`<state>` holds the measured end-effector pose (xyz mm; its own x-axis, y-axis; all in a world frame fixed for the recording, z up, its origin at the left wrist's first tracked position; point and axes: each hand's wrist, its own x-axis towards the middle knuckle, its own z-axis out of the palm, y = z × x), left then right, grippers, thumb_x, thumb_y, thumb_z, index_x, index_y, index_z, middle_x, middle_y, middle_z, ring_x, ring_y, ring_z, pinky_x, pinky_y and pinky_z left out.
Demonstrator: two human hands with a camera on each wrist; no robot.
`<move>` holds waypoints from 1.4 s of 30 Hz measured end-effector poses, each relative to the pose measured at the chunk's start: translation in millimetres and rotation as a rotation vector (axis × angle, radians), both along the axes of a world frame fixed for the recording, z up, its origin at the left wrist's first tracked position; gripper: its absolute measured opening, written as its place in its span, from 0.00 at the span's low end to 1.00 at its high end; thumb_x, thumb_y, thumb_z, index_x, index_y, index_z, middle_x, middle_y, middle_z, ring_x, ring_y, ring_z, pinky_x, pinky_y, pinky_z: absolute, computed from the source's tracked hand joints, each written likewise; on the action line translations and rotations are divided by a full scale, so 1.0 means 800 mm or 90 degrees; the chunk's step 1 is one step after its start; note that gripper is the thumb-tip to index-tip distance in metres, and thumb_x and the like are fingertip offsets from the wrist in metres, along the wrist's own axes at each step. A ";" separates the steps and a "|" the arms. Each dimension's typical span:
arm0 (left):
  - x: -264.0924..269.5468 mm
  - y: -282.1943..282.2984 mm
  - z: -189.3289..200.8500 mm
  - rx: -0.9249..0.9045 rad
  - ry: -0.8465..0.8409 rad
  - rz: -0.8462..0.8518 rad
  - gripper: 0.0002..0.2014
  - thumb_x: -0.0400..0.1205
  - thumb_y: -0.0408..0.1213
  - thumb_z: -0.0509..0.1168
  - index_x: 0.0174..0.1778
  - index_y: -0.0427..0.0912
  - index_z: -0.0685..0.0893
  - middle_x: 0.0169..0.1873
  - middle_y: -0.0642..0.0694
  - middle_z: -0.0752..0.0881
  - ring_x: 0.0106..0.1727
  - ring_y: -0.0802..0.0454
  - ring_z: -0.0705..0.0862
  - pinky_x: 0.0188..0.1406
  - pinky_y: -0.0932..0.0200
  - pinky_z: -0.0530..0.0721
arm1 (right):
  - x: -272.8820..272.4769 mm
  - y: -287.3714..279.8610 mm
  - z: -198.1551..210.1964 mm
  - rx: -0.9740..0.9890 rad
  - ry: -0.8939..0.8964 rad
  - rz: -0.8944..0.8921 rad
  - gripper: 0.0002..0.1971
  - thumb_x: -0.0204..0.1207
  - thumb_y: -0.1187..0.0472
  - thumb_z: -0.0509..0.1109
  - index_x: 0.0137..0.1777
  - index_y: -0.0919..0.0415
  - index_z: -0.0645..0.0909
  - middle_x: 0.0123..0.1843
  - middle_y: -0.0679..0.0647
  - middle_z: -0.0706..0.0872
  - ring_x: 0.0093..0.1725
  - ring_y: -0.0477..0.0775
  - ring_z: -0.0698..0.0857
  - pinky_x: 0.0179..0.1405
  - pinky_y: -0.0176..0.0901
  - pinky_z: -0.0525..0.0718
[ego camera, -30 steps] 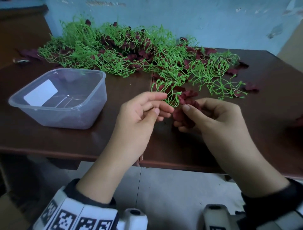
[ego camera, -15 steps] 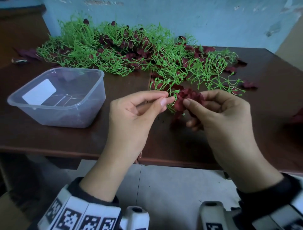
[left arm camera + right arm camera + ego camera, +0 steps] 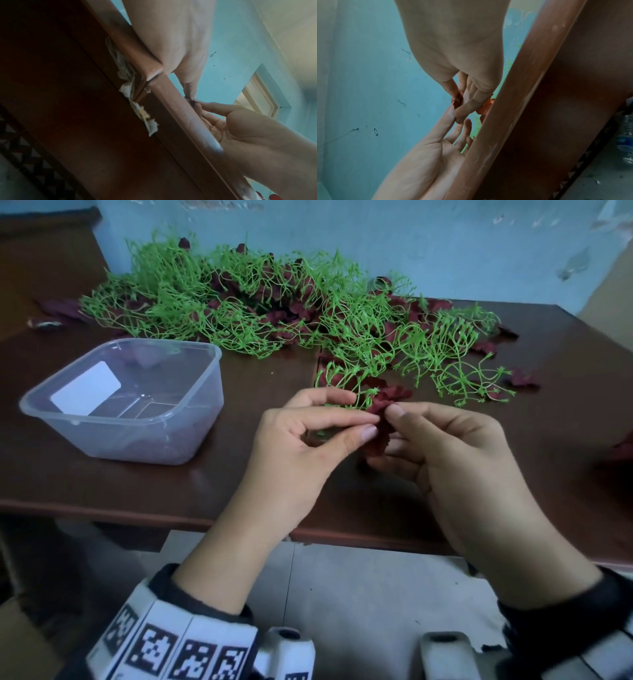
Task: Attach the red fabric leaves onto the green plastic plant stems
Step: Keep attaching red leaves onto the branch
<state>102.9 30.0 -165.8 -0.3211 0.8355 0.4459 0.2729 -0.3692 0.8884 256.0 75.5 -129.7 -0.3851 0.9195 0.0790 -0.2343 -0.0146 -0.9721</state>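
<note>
Left hand (image 3: pixel 305 436) pinches a green stem (image 3: pixel 356 398) tip; right hand (image 3: pixel 442 446) pinches a red leaf (image 3: pixel 380 409) at 12 o'clock. Risk: thin stem bends, leaf slips off.

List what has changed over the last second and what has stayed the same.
The left hand and right hand have closed together: the left thumb and forefinger now meet the right thumb tip at the red fabric leaves, which the right hand has raised slightly off the table. The left hand keeps pinching the green stem. The clear plastic container and the pile of stems lie unchanged.
</note>
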 end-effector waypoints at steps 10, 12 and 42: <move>0.000 -0.003 0.004 0.020 -0.019 0.013 0.07 0.73 0.30 0.82 0.43 0.45 0.95 0.49 0.47 0.91 0.54 0.49 0.91 0.56 0.51 0.89 | 0.001 -0.002 -0.002 0.017 -0.005 -0.004 0.11 0.82 0.65 0.68 0.41 0.59 0.91 0.39 0.59 0.93 0.38 0.53 0.91 0.37 0.41 0.89; 0.001 -0.005 0.007 0.019 0.018 0.022 0.07 0.74 0.31 0.82 0.43 0.46 0.95 0.49 0.48 0.90 0.53 0.49 0.91 0.56 0.56 0.87 | 0.001 -0.002 -0.002 0.017 -0.002 -0.001 0.12 0.83 0.65 0.68 0.42 0.59 0.91 0.40 0.60 0.93 0.39 0.54 0.92 0.38 0.41 0.90; 0.005 -0.004 0.007 0.017 0.077 0.075 0.06 0.80 0.32 0.76 0.41 0.48 0.93 0.47 0.56 0.91 0.52 0.58 0.91 0.52 0.65 0.84 | 0.002 0.004 -0.003 -0.014 0.021 0.027 0.09 0.82 0.69 0.66 0.57 0.62 0.86 0.48 0.58 0.94 0.41 0.50 0.90 0.42 0.41 0.89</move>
